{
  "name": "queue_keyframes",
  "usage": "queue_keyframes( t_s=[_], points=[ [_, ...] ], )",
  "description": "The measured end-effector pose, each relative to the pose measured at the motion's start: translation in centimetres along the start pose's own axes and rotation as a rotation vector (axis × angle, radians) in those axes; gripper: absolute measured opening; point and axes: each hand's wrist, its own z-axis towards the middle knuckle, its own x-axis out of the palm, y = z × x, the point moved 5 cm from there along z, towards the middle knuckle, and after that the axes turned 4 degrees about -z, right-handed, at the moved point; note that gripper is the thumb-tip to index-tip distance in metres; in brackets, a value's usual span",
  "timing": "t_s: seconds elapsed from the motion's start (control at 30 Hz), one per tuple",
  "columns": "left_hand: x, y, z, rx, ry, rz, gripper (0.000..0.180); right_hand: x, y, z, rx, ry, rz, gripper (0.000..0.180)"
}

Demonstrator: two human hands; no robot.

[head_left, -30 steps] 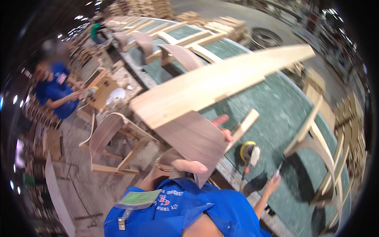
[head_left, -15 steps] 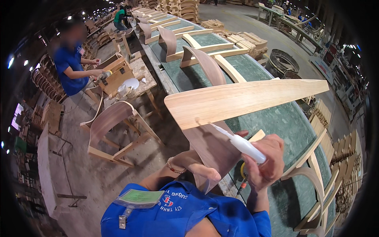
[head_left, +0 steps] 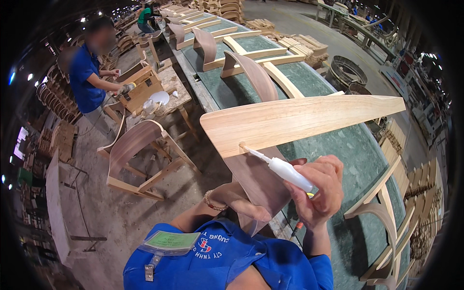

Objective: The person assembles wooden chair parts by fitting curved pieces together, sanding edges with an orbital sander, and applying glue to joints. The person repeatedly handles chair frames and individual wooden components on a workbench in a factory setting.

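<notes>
My right hand [head_left: 321,188] grips a white squeeze bottle [head_left: 290,173] with a long thin nozzle. The nozzle's tip meets a small brown spot near the lower left end of a pale, tapering wooden board [head_left: 304,121]. Below that board, a curved brown wooden panel [head_left: 256,174] slopes down toward me; how the two join is partly hidden. My left hand [head_left: 239,200] is closed around the brown panel, its thumb in front and fingertips showing past the far edge.
A long green-topped table [head_left: 333,145] carries several curved chair frames [head_left: 251,72]. On the floor at left stands a chair frame [head_left: 135,145]. Beyond it a person in blue [head_left: 89,72] works at a small wooden bench [head_left: 171,82]. Wood stacks [head_left: 307,48] lie past the table.
My right hand has shifted slightly up and left, bringing the nozzle tip onto the brown spot. My left hand and the wood have barely moved. The person in blue has shifted a little to the right.
</notes>
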Motion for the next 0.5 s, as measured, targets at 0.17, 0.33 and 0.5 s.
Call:
queue_keyframes(
  t_s=[0.17, 0.33, 0.5],
  points=[
    [-0.5, 0.1, 0.1, -0.113, -0.028, 0.026, 0.061, 0.5, -0.2, 0.3, 0.005, -0.006, -0.001, 0.038],
    [-0.5, -0.1, 0.6, 0.143, 0.001, -0.129, 0.065, 0.8, 0.0, 0.0, 0.036, 0.003, 0.046, 0.038],
    [-1.0, 1.1, 0.4, -0.019, 0.009, -0.073, 0.072, 0.9, -0.6, 0.0, 0.068, -0.025, 0.026, 0.035]
  ],
)
